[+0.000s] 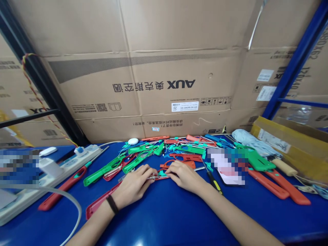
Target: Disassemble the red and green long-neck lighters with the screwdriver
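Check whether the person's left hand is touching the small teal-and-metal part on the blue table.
Touching. The head view shows the left hand pinching one end of the small teal-and-metal part, with the right hand gripping its other end.

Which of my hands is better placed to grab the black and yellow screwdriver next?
Right, probably. The right hand lies just beside the screwdriver, whose handle sits by that wrist. The left hand is on the far side, and both pinch the small part.

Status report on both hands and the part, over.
Left hand and right hand both pinching small red part on blue table. Green shells and red shells crowd behind. Screwdriver beside right wrist.
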{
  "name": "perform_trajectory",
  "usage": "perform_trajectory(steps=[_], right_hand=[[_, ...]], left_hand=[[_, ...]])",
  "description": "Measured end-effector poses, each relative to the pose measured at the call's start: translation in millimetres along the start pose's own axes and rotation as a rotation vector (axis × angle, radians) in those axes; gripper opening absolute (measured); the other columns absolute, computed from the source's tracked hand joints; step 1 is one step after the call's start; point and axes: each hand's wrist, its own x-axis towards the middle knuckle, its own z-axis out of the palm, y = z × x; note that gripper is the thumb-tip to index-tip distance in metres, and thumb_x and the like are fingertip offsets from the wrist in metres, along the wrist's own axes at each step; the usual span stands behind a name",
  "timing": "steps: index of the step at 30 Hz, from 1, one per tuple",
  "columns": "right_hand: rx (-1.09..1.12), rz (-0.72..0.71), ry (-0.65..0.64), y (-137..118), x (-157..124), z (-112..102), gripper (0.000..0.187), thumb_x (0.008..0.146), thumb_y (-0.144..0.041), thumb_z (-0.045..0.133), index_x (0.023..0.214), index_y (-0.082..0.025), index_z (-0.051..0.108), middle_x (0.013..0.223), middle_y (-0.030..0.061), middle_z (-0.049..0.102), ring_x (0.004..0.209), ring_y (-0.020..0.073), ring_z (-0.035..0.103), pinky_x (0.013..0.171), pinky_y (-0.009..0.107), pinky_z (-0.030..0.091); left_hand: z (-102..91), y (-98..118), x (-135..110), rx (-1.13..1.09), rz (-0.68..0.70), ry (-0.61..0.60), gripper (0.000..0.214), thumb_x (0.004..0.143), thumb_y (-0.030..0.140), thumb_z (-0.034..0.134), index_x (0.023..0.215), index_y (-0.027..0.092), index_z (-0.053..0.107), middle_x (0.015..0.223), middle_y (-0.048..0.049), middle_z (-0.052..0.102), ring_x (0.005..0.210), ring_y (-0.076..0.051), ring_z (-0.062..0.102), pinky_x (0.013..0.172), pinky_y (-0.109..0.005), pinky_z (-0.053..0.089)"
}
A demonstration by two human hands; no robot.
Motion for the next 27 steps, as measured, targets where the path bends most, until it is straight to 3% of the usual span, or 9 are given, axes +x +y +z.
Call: perform_trajectory(steps=[8, 15, 20, 27], right_hand=[[-0.208, -0.058, -0.068, -5, -2, 2, 0.016, 0.086, -0.008, 0.052, 0.091, -0.015, 0.065, 0.087, 0.0051, 0.065, 0.083, 0.0172, 0.059, 0.074, 0.027, 0.047], [-0.481, -0.138, -0.168, -18, 0, 7, 0.020, 0.084, -0.004, 0.049, 0.097, -0.009, 0.064, 0.093, 0.0113, 0.065, 0.090, 0.0228, 0.058, 0.079, 0.032, 0.047], [-0.428, -0.112, -0.181, -19, 0, 8, 0.019, 0.083, -0.007, 0.053, 0.099, -0.009, 0.063, 0.095, 0.0115, 0.065, 0.093, 0.0234, 0.057, 0.081, 0.033, 0.047], [-0.377, -0.101, -0.168, -20, -1, 4, 0.019, 0.085, -0.016, 0.053, 0.101, -0.011, 0.063, 0.099, 0.0118, 0.063, 0.098, 0.0231, 0.055, 0.085, 0.035, 0.045]], left_hand=[[4.1, 7, 1, 0.066, -0.014, -0.016, 0.024, 0.096, 0.024, 0.033, 0.108, 0.025, 0.054, 0.109, -0.0045, 0.056, 0.093, -0.019, 0.056, 0.073, -0.030, 0.050], [6.3, 6, 1, 0.111, 0.012, 0.039, 0.026, 0.095, 0.022, 0.038, 0.117, 0.023, 0.051, 0.112, -0.0056, 0.058, 0.095, -0.019, 0.058, 0.075, -0.030, 0.052], [10.4, 4, 0, 0.184, 0.047, 0.023, 0.038, 0.095, 0.020, 0.038, 0.132, 0.028, 0.044, 0.115, -0.0067, 0.057, 0.097, -0.020, 0.057, 0.073, -0.032, 0.054], [5.6, 5, 0, 0.168, 0.054, 0.006, 0.036, 0.095, 0.020, 0.038, 0.128, 0.028, 0.050, 0.113, -0.0065, 0.058, 0.096, -0.021, 0.058, 0.072, -0.032, 0.055]])
